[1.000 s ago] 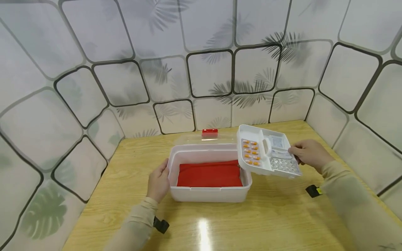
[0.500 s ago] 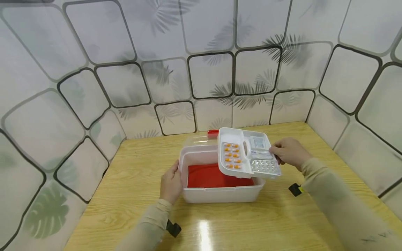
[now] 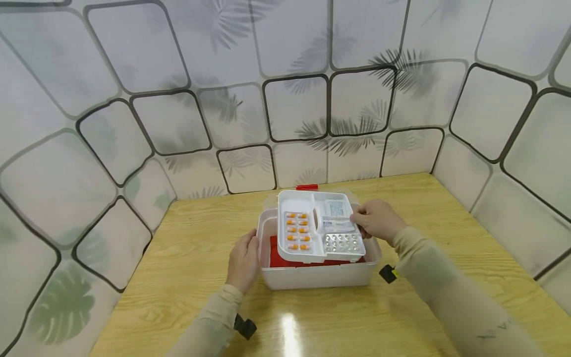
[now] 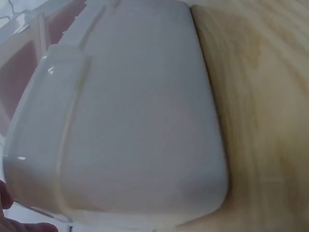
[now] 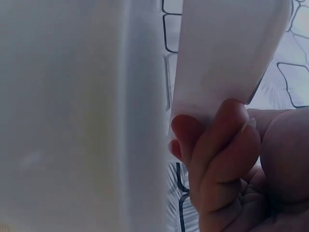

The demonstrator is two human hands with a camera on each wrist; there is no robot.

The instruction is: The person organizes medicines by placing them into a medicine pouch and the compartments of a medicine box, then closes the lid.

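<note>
A white plastic box [image 3: 314, 278] stands on the table with a red pouch [image 3: 275, 254] in it. My left hand [image 3: 243, 263] grips the box's left end; its fingertips [image 4: 29, 226] show beside the rim in the left wrist view. My right hand [image 3: 376, 221] pinches the right edge of a white divided tray [image 3: 296, 198], fingers curled against its underside in the right wrist view. Tilted, the tray hangs over the box opening and hides much of the pouch. Orange-and-white capsules [image 3: 298, 230] in a blister pack lie in its left part; a clear blister pack [image 3: 341, 243] and small packets [image 3: 337, 226] lie at right.
Behind the box is its clear lid [image 3: 270, 201], folded back, with a red latch [image 3: 307, 187]. The wooden table [image 3: 187, 238] extends around the box. Patterned fabric walls [image 3: 241, 114] close in the back and both sides.
My right hand has carried the tray leftward, from the box's right side to over its opening. The box and my left hand have shifted a little to the right.
</note>
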